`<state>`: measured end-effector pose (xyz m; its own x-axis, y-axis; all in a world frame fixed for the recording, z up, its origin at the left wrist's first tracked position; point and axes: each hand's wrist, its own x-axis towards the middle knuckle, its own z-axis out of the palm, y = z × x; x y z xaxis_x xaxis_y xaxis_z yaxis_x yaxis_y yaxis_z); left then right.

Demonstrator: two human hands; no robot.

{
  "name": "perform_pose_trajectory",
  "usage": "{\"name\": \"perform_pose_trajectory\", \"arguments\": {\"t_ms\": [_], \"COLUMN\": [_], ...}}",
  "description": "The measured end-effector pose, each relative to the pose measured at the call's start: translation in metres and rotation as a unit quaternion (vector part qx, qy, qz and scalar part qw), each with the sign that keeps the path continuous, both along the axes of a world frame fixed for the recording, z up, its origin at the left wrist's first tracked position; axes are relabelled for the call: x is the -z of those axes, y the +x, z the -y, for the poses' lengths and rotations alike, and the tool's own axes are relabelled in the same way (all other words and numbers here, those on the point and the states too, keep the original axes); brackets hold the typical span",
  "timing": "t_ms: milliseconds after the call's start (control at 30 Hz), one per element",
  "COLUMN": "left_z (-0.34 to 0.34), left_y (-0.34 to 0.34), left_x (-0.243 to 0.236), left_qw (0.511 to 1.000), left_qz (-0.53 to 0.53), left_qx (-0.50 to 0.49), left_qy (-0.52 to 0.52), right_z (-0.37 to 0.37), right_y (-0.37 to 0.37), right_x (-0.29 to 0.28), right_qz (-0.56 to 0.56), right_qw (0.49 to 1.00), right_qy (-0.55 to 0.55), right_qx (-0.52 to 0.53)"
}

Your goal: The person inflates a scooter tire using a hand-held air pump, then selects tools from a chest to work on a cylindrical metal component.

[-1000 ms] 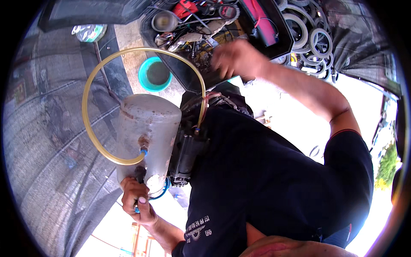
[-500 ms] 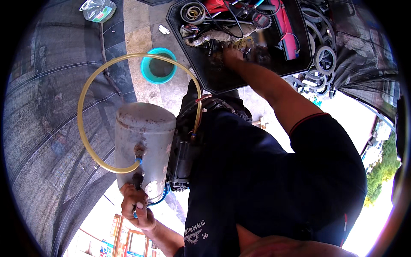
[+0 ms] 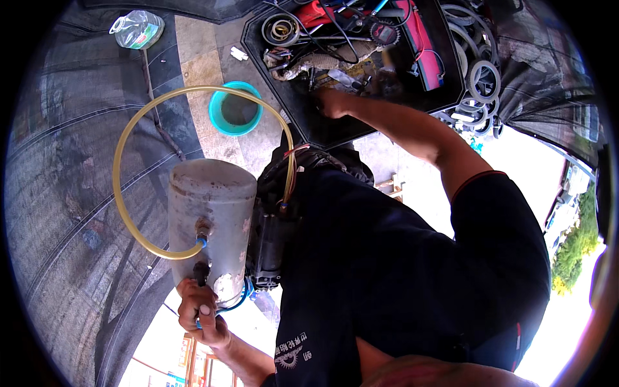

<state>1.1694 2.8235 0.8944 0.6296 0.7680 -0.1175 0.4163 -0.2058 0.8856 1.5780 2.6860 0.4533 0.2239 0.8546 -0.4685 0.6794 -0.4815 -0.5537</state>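
A grey metal air tank (image 3: 216, 193) stands upright at the left, rust-marked and scuffed. From a brass fitting on its side a yellowish hose (image 3: 118, 169) loops up and over to a black motor-like unit (image 3: 269, 242) beside the tank. My left hand (image 3: 198, 313) is closed round a dark fitting (image 3: 201, 273) low on the tank's front; a thin blue hose (image 3: 237, 302) curves out next to it. My right hand (image 3: 332, 103) reaches down into a black tray (image 3: 335, 132), beside small metal parts and a greyish rag (image 3: 322, 61). Its fingertips are hidden.
The tray also holds a red-pink case (image 3: 422, 55), a round dial gauge (image 3: 385, 33), cables and a coil (image 3: 281, 29). A turquoise bucket (image 3: 235, 128) of murky water stands on the paving. Rubber rings (image 3: 483, 82) hang or lie at right; a clear plastic bottle (image 3: 138, 30) lies far left.
My right hand has moved left and nearer to me within the tray, uncovering small metal parts. My left hand keeps its grip at the tank. The whole view has shifted slightly.
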Motion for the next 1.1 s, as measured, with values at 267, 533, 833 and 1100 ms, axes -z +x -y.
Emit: {"name": "perform_pose_trajectory", "arguments": {"t_ms": [267,533,833,1100], "left_z": [0.003,0.002,0.002,0.006], "left_y": [-0.003,0.006,-0.005,-0.013], "left_x": [-0.002,-0.008,0.001,0.002], "left_qw": [1.000,1.000,1.000,0.999], "left_qz": [0.013,-0.010,-0.007,0.009], "left_qx": [0.005,0.007,-0.008,-0.029], "left_qy": [-0.009,0.015,0.007,-0.026], "right_z": [0.000,-0.014,0.048,0.040], "right_y": [0.060,0.010,0.065,0.071], "right_x": [-0.041,0.020,-0.010,-0.039], "right_qz": [0.155,0.094,0.315,0.187], "right_qw": [0.942,0.962,0.939,0.927], "right_qy": [-0.278,-0.216,-0.085,-0.261], "right_qx": [0.108,0.138,-0.104,-0.196]}}
